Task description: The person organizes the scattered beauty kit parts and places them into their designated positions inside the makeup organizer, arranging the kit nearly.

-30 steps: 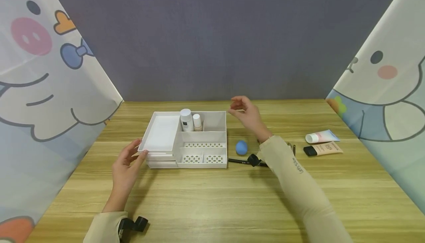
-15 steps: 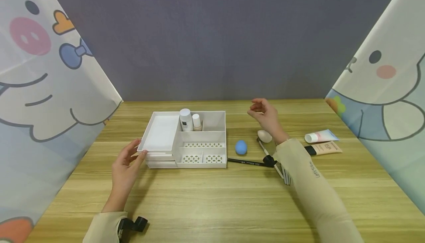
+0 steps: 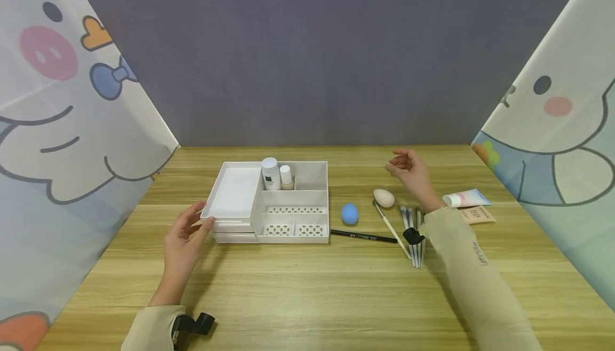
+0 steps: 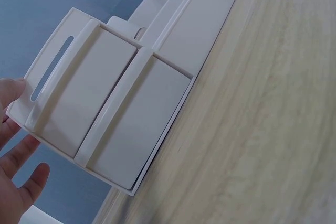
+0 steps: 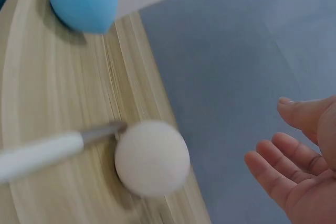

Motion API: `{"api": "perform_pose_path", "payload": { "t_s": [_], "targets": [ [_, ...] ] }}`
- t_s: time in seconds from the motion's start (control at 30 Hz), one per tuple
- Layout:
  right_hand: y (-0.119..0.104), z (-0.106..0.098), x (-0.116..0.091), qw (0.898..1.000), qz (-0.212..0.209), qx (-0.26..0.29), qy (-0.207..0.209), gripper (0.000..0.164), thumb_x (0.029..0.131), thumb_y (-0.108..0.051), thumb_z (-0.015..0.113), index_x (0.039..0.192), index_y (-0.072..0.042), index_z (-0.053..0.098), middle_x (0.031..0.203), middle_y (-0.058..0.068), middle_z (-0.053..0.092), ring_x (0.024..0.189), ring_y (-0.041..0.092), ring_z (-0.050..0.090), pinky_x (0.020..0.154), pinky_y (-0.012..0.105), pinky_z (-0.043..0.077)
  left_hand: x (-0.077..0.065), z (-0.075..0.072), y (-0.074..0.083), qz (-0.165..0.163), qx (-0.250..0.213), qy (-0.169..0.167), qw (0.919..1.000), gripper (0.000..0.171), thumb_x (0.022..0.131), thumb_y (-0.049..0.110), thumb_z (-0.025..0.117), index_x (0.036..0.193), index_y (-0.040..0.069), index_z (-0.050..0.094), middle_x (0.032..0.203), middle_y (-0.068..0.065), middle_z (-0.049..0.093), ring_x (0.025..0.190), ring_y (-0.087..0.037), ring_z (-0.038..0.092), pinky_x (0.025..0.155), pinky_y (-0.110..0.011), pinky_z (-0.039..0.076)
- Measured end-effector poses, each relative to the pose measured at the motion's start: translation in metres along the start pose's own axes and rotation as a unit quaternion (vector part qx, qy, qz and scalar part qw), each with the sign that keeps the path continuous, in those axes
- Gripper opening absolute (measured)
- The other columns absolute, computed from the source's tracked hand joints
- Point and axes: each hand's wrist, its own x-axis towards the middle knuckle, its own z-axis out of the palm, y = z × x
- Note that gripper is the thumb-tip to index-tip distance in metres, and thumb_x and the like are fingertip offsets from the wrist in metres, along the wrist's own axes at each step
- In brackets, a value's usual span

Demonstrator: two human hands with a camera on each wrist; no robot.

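A: Where is the left hand (image 3: 182,241)?
B: On the box (image 3: 293,239); its thumb is at the front left corner and its fingers lie along the side, so that it pinches the corner; the left wrist view shows two drawers (image 4: 142,124) there, one above the other.
A: And the right hand (image 3: 414,175)?
B: Well apart from the left; it is off the box, fingers loosely bent, holding nothing; it is over the far part of the bench (image 3: 288,297), beyond the pale sponge (image 3: 384,198).
A: What is in the box?
B: A big bottle (image 3: 271,174) and a small bottle (image 3: 286,177); both stand upright, side by side, in one rear compartment.
A: What lies between the box and the right arm?
B: The blue sponge (image 3: 349,214), just right of the box; a black pen (image 3: 363,236) nearer the person; a brush (image 3: 390,227) lying aslant, its tip just beside the pale sponge; then more brushes (image 3: 412,252), partly hidden.
A: Farther right?
B: A white tube (image 3: 468,198) and a beige tube (image 3: 478,215); the sleeve (image 3: 461,244) hides part of the beige one.
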Motion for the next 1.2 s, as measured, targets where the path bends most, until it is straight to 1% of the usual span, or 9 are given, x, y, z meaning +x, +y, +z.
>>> {"api": "perform_pose_path", "payload": {
  "t_s": [0.17,0.33,0.6,0.7,0.8,0.93,1.03,1.07,1.2],
  "targets": [
    [0.006,-0.02,-0.003,1.0,0.023,-0.004,0.001,0.05,0.098,-0.007,0.063,0.138,0.011,0.041,0.118,0.028,0.054,0.086,-0.002,0.055,0.077,0.016,0.053,0.0,0.0,0.0,0.003,0.003,0.0,1.0,0.043,0.086,-0.014,0.069,0.127,-0.009,0.06,0.121,0.009,0.066,0.102,0.005,0.061,0.08,-0.008,0.047],
    [0.014,-0.039,-0.007,0.999,0.039,-0.015,0.009,0.052,0.099,-0.011,0.063,0.14,0.011,0.039,0.115,0.02,0.054,0.086,-0.003,0.055,0.076,0.013,0.053,0.0,0.0,0.001,-0.004,0.011,-0.002,0.9999,0.044,0.086,-0.013,0.07,0.128,-0.007,0.061,0.125,-0.004,0.067,0.103,0.006,0.06,0.08,-0.008,0.047],
    [0.023,-0.071,-0.011,0.997,0.07,-0.022,0.02,0.057,0.1,-0.012,0.061,0.144,0.011,0.033,0.109,0.007,0.054,0.082,-0.005,0.058,0.075,0.015,0.055,0.0,0.0,0.004,-0.006,0.01,-0.004,0.9999,0.044,0.086,-0.013,0.069,0.128,-0.007,0.061,0.125,-0.014,0.066,0.102,0.005,0.06,0.08,-0.009,0.047],
    [0.029,-0.082,-0.014,0.996,0.082,-0.007,0.031,0.048,0.099,-0.01,0.062,0.139,0.003,0.039,0.104,0.001,0.056,0.08,-0.004,0.059,0.074,0.016,0.056,0.0,-0.001,0.004,-0.008,0.01,-0.003,0.9999,0.044,0.086,-0.013,0.07,0.128,-0.007,0.06,0.125,-0.011,0.066,0.102,0.005,0.06,0.08,-0.008,0.047],
    [0.037,-0.093,-0.016,0.995,0.091,0.022,0.043,0.035,0.097,-0.007,0.063,0.126,-0.015,0.045,0.094,-0.01,0.056,0.076,-0.002,0.062,0.07,0.017,0.056,0.0,-0.001,0.004,-0.01,0.012,-0.005,0.9999,0.044,0.087,-0.012,0.069,0.129,-0.007,0.06,0.125,-0.006,0.067,0.103,0.005,0.06,0.08,-0.008,0.047],
    [0.045,-0.108,-0.02,0.993,0.098,0.041,0.047,0.036,0.095,-0.003,0.064,0.114,-0.025,0.043,0.089,-0.014,0.058,0.072,0.0,0.064,0.065,0.018,0.057,0.0,-0.001,0.003,-0.012,0.009,-0.005,0.9999,0.044,0.087,-0.012,0.069,0.129,-0.006,0.06,0.123,0.004,0.066,0.103,0.005,0.059,0.081,-0.009,0.047],
    [0.048,-0.118,-0.021,0.993,0.105,0.023,0.046,0.035,0.095,-0.005,0.065,0.117,-0.02,0.043,0.087,-0.014,0.058,0.07,0.0,0.065,0.064,0.019,0.057,0.0,-0.001,0.003,-0.014,0.008,-0.006,0.9999,0.044,0.087,-0.012,0.07,0.129,-0.006,0.06,0.122,0.008,0.066,0.103,0.005,0.059,0.081,-0.009,0.046],
    [0.049,-0.121,-0.021,0.993,0.105,0.007,0.043,0.038,0.095,-0.006,0.066,0.124,-0.016,0.044,0.088,-0.015,0.056,0.069,-0.001,0.064,0.064,0.02,0.058,0.0,-0.001,0.003,-0.014,0.008,-0.006,0.9998,0.044,0.087,-0.012,0.07,0.129,-0.006,0.06,0.122,0.007,0.066,0.103,0.005,0.059,0.081,-0.009,0.046],
    [0.051,-0.134,-0.023,0.992,0.122,-0.024,0.022,0.066,0.096,-0.012,0.065,0.143,0.013,0.027,0.087,-0.015,0.055,0.069,-0.003,0.064,0.064,0.02,0.058,0.0,-0.001,0.005,-0.019,0.009,-0.007,0.9998,0.043,0.087,-0.011,0.069,0.13,-0.006,0.06,0.123,0.003,0.066,0.103,0.005,0.059,0.081,-0.009,0.047]
  ]
}}
